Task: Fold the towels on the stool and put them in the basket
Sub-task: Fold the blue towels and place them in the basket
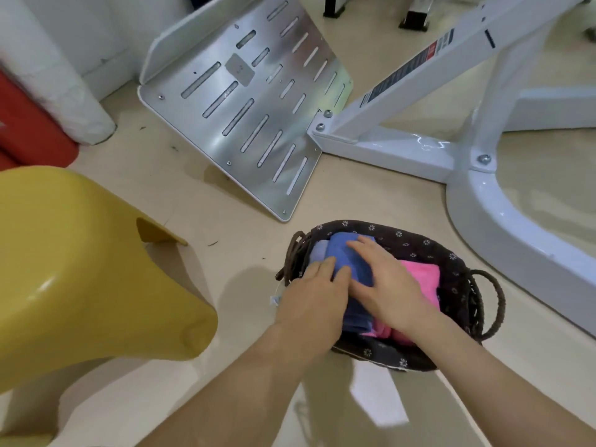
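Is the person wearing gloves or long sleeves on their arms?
No. The left grip and the right grip are bare hands with no gloves, and no rings show. The forearms are bare too: no sleeves, watch or bracelet in view.

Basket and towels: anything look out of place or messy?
Nothing stands out. The blue towel and pink towel lie folded inside the basket, with the left hand and right hand resting on the blue one. Only small dark specks dot the floor.
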Demonstrator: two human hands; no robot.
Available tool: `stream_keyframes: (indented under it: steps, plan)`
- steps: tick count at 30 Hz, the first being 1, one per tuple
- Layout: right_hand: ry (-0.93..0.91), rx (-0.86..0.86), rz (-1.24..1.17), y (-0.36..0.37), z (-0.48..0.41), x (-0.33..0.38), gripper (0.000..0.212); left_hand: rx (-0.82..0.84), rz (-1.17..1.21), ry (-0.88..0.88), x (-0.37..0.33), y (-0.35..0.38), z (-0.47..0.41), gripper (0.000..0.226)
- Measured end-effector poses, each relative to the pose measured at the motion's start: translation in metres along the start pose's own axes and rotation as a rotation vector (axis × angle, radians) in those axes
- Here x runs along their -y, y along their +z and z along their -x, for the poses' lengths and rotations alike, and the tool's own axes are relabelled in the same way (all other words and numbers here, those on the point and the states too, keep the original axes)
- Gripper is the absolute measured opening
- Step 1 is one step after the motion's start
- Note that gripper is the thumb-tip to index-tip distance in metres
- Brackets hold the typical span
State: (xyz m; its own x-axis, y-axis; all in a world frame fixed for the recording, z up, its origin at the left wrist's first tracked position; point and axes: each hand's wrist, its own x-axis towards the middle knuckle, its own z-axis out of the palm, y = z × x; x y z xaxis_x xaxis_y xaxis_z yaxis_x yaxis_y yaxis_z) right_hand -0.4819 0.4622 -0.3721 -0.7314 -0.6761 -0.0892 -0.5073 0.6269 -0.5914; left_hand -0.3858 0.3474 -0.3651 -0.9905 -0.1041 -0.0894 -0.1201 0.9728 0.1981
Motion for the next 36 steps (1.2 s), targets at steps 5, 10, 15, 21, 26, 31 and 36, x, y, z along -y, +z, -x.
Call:
stream_keyframes:
  steps: [5, 10, 15, 21, 26, 31, 36]
  plan:
    - [0.069, -0.075, 0.028, -0.004, 0.018, 0.006, 0.046, -0.052, 0.051, -0.018, 0.010, -0.009, 0.021, 0.051]
    - [0.072, -0.070, 0.155, -0.013, 0.028, 0.025, 0.044, -0.057, 0.128, 0.073, 0.024, -0.008, 0.039, 0.043]
    - [0.133, -0.006, 0.166, -0.028, 0.055, 0.066, 0.041, -0.016, 0.323, 0.033, 0.022, -0.026, 0.074, 0.026]
    - [0.238, 0.174, 0.092, -0.085, 0.107, 0.141, 0.040, -0.013, 0.573, -0.196, -0.010, -0.127, 0.128, 0.060]
    - [0.267, 0.337, -0.030, -0.175, 0.141, 0.200, 0.030, 0.130, 0.734, -0.404, -0.061, -0.247, 0.150, 0.046]
    - [0.291, 0.319, -0.100, -0.318, 0.171, 0.248, 0.025, 0.077, 0.699, -0.412, -0.129, -0.387, 0.158, 0.047]
    - [0.266, 0.198, -0.111, -0.479, 0.194, 0.282, 0.019, -0.034, 0.776, -0.406, -0.199, -0.522, 0.137, 0.030]
